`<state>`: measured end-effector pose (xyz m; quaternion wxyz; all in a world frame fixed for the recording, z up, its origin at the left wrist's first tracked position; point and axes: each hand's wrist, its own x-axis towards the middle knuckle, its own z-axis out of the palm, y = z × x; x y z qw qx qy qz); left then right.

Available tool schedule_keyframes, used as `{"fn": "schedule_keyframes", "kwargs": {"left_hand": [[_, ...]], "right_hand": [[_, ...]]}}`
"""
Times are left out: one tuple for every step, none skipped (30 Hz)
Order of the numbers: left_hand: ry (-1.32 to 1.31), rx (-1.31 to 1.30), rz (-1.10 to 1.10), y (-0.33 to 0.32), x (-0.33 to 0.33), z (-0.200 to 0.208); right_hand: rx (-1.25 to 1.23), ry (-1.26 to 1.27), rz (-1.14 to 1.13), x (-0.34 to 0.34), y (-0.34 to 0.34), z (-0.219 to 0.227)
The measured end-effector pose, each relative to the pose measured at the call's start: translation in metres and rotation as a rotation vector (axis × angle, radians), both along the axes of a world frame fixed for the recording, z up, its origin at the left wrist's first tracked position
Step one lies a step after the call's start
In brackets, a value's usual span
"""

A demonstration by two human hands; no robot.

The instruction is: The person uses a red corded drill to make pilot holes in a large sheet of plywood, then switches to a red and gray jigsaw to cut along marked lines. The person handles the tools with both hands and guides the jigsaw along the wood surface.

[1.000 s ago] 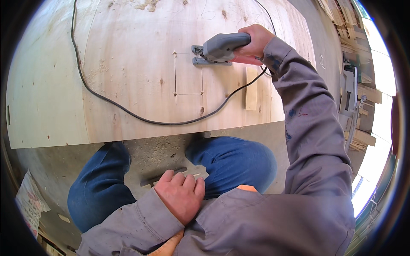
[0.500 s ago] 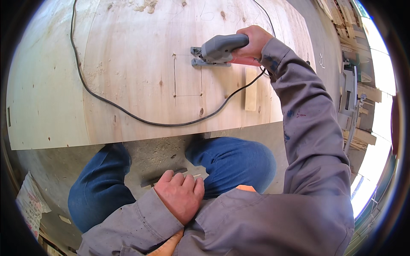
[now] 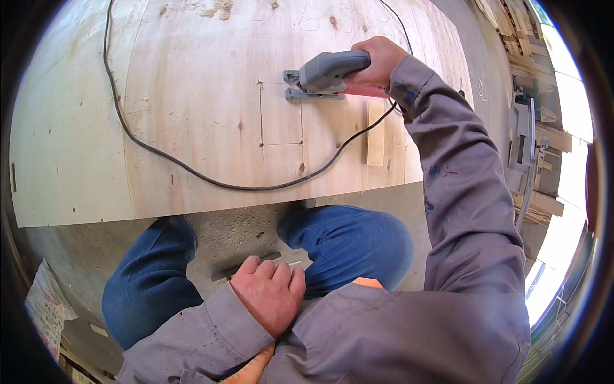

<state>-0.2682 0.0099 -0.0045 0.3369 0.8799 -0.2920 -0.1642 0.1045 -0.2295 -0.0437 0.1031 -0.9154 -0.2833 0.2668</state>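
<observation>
My right hand (image 3: pixel 378 62) is wrapped round the handle of a grey and red jigsaw (image 3: pixel 327 72). The saw's metal base lies on a plywood sheet (image 3: pixel 192 121), over the upper right part of a rectangle outlined on the wood. The rectangle's left and right sides look dark like cuts, while its top and bottom are thin lines. The blade is hidden by the saw's body. My left hand (image 3: pixel 270 291) rests near my lap, away from the sheet, its fingers curled; whether anything is inside them cannot be seen.
A black power cord (image 3: pixel 249 187) loops across the sheet in front of the saw. A small wood strip (image 3: pixel 375 134) lies right of the outline. Sawdust is scattered on the floor (image 3: pixel 236 232) between my knees. Stacked timber (image 3: pixel 511 32) stands at far right, a printed bag (image 3: pixel 48 307) at lower left.
The jigsaw and my right hand have shifted very slightly left. My left hand stays where it was.
</observation>
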Motion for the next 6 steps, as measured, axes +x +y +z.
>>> {"fn": "schedule_keyframes", "kwargs": {"left_hand": [[0.003,0.005,-0.004,0.0003,0.0013,0.0012],[0.006,0.010,-0.009,0.0003,0.0022,0.0019],[0.006,0.012,-0.013,0.0005,0.0026,0.0020],[0.006,0.015,-0.017,0.0007,0.0031,0.0020],[0.006,0.018,-0.021,0.0010,0.0036,0.0021],[0.007,0.017,-0.021,0.0012,0.0040,0.0019]], "right_hand": [[0.005,0.000,0.003,0.0001,0.0001,-0.0002],[0.004,-0.002,0.001,0.0001,-0.0002,-0.0005],[0.001,-0.003,0.000,0.0001,-0.0003,-0.0008],[-0.002,-0.004,-0.002,0.0003,-0.0004,-0.0010],[-0.019,-0.004,0.008,0.0007,-0.0001,-0.0006],[-0.036,-0.004,0.018,0.0014,0.0011,0.0000]]}}
